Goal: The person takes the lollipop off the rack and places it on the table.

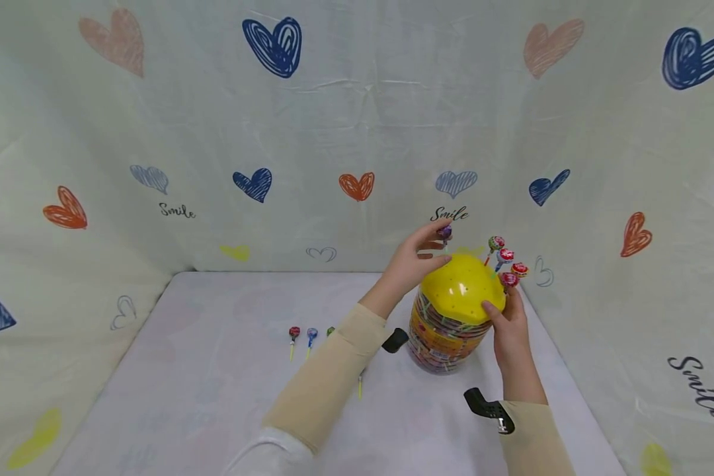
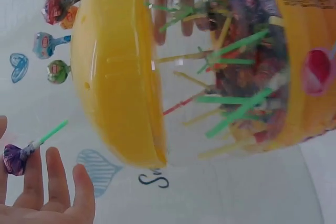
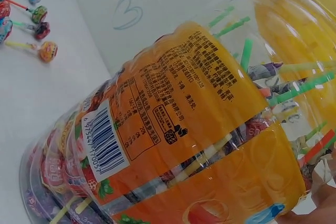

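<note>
A clear plastic jar [image 1: 437, 344] of wrapped lollipops with an orange label stands tilted on the table, topped by a domed yellow lid [image 1: 464, 287] dotted with small holes. Several lollipops [image 1: 505, 256] stick out of the lid's right side. Above the lid's left part, my left hand [image 1: 413, 261] pinches a purple-wrapped lollipop [image 2: 14, 160]; its green stick points at the dome, apart from it in the left wrist view. My right hand [image 1: 510, 327] grips the lid and jar from the right, thumb on the yellow edge. Its other fingers are partly hidden behind the jar.
Loose lollipops lie on the white table left of the jar, among them a red one [image 1: 294, 331] and a blue one [image 1: 312, 332]; my left forearm hides part of that group. A pale curtain [image 1: 357, 119] printed with hearts hangs behind and beside the table.
</note>
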A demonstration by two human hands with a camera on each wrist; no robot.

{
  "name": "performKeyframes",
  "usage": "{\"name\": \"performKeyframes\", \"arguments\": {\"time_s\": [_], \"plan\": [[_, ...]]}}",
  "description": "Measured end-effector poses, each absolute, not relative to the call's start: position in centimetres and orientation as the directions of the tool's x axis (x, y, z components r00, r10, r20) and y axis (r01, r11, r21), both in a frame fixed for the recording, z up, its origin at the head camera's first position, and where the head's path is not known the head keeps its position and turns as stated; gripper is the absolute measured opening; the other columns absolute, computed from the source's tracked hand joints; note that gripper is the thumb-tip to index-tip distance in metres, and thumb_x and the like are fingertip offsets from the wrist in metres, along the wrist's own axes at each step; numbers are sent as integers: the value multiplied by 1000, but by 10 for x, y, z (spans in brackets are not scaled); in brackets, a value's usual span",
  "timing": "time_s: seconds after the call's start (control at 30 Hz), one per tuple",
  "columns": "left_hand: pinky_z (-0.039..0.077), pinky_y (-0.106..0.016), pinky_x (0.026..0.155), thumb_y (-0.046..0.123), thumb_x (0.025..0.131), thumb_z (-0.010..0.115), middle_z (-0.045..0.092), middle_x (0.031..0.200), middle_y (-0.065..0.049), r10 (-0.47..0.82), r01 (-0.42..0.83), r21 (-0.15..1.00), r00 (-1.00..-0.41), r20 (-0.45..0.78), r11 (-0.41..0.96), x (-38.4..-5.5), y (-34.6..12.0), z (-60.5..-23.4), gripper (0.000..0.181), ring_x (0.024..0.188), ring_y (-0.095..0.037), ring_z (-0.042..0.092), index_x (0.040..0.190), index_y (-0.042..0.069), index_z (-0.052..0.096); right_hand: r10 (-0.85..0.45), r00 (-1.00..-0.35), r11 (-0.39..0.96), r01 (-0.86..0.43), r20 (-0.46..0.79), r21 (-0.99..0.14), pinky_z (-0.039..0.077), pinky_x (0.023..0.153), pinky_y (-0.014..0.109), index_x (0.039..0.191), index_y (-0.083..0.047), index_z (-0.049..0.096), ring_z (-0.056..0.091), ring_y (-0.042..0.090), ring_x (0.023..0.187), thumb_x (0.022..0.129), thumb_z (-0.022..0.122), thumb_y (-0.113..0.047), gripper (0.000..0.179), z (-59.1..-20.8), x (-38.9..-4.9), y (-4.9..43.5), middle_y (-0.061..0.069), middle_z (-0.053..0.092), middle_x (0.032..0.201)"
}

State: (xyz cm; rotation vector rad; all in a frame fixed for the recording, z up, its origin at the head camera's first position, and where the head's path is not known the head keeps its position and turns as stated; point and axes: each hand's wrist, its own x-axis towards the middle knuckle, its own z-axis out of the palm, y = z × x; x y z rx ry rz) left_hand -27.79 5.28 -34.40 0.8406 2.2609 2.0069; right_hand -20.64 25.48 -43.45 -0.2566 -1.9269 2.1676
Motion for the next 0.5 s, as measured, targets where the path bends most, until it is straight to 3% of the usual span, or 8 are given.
{"name": "performKeyframes", "arguments": {"time_s": [0.13, 0.27, 0.37, 0.5], "plan": [[48, -32, 94, 8, 91, 69, 58, 125, 0, 375, 310, 951, -882, 285, 6, -265, 29, -356, 58, 108, -17, 57, 144, 24, 50, 291, -957, -106, -44, 11, -993, 16, 117, 38, 155, -27, 25, 22, 20, 144, 96, 64, -18, 72, -437, -208, 252, -1, 21, 160], [49, -33, 93, 8, 91, 69, 56, 126, -1, 356, 255, 967, -904, 237, 6, -252, 9, -365, 59, 110, -24, 57, 143, 26, 50, 286, -958, -88, -50, 23, -995, 16, 117, 39, 155, -25, 23, 22, 20, 144, 96, 64, -20, 72, -437, -208, 252, -2, 21, 160], [50, -35, 92, 6, 91, 68, 56, 127, -4, 351, 260, 966, -905, 242, 4, -245, -2, -370, 59, 113, -32, 55, 144, 25, 49, 281, -959, -77, -69, 44, -995, 16, 117, 39, 155, -24, 24, 23, 21, 143, 96, 64, -21, 71, -438, -208, 253, -1, 24, 159], [51, -34, 91, 4, 91, 67, 54, 127, -8, 345, 270, 963, -905, 247, 17, -238, -13, -376, 59, 112, -33, 56, 145, 22, 48, 287, -957, -88, -72, 43, -993, 17, 116, 38, 155, -25, 25, 24, 20, 143, 96, 64, -21, 71, -439, -208, 255, -1, 23, 159]]}}
